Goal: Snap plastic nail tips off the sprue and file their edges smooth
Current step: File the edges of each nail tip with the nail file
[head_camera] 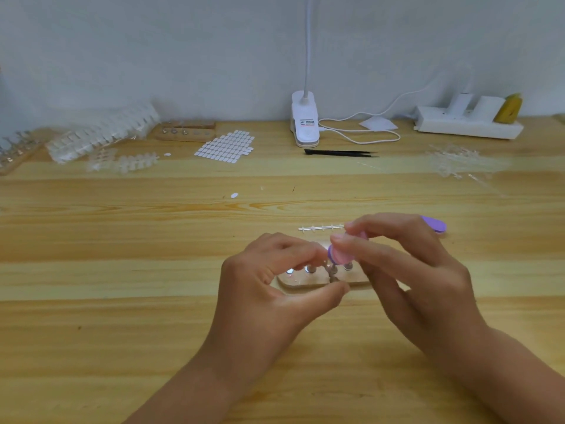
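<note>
My left hand point(272, 286) pinches a small metal nail stand point(332, 275) between thumb and forefinger; the nail tip on top is hidden by fingers. My right hand point(406, 270) grips a pink and purple nail file point(339, 255), whose near end meets the top of that stand and whose far purple end point(435, 224) sticks out behind the hand. Below the hands lies a wooden holder block point(302, 284) with several clear-topped stands in it. A stripped white sprue point(321, 228) lies just behind the hands.
Bags and sprues of clear nail tips point(101, 139) sit at the back left, with a sheet of white adhesive tabs point(226, 146), a second wooden block point(186, 130), a clip lamp point(305, 123), black tweezers point(339, 153), a power strip point(467, 125) and discarded sprues point(455, 162).
</note>
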Motion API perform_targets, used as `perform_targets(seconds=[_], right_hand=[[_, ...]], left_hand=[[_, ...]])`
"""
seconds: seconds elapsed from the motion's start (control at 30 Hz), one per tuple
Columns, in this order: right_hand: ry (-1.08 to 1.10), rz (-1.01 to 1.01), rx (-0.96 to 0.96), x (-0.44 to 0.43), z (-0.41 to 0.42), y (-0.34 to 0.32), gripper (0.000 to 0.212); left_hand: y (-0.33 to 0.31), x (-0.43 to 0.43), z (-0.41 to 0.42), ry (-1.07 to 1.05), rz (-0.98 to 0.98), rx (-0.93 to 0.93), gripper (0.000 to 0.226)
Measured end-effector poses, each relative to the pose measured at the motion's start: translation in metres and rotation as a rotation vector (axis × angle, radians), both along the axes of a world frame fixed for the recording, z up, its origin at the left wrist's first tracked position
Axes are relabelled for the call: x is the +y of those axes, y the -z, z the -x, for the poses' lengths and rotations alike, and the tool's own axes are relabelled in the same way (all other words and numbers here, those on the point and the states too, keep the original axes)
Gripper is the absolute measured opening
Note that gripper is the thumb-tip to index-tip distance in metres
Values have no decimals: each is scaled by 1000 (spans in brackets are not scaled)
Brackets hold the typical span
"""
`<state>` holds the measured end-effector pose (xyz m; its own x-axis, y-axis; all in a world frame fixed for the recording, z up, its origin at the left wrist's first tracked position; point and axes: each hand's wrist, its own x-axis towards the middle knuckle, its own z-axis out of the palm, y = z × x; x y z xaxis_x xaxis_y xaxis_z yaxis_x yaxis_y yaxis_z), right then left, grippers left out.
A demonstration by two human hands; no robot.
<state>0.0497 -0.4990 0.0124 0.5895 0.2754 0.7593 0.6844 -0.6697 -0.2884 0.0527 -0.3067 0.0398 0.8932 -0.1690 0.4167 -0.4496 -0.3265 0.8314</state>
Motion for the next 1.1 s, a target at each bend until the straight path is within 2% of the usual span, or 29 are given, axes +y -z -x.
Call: perform_targets(seconds=[0.17,0.33,0.73,0.87,1.0,1.1], right_hand=[[-11,-61,6,1,4,-3,32],[-46,35,-26,3,4,0,37],[-41,-40,14,8,6,1,36],[-13,-60,17,3,3,-1,33],[-15,-210,25,3,5,-6,27],[-38,-172,-42,7,8,-4,28]], left_hand=[[1,1,-1,6,10,-9,30],[2,-1,0,19,-25,-50,26],[4,0,-1,42,14,-27,33],[6,2,-3,80,86,17,31],[7,1,-5,152,259,115,29],[7,1,-5,240,339,140,29]])
